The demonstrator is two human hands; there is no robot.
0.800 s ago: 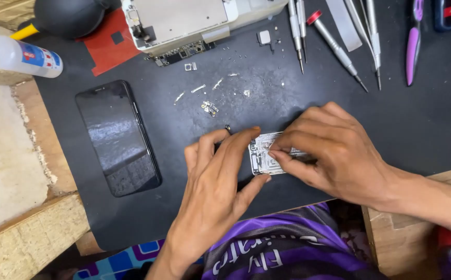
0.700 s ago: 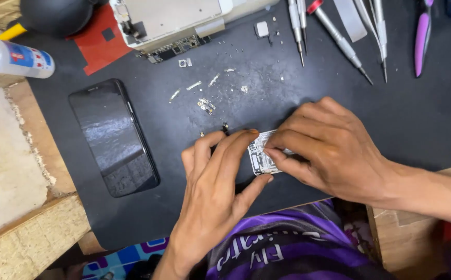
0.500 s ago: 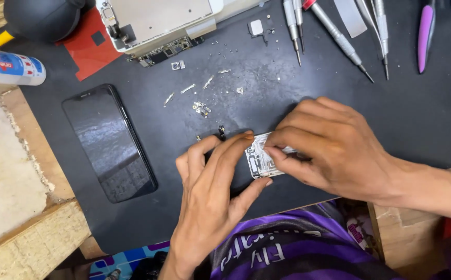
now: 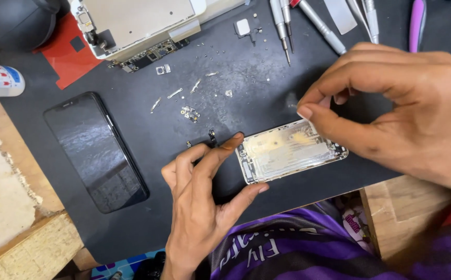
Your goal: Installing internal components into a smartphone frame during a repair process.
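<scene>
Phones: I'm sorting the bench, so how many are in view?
3: a black phone lies screen-up at left; an opened phone lies at top; an empty shell lies between the left hand and right hand.

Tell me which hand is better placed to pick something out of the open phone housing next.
Likely the right hand: it hovers pinched over the open phone housing, free to reach in. The left hand braces the housing's end with fingertip and thumb.
</scene>
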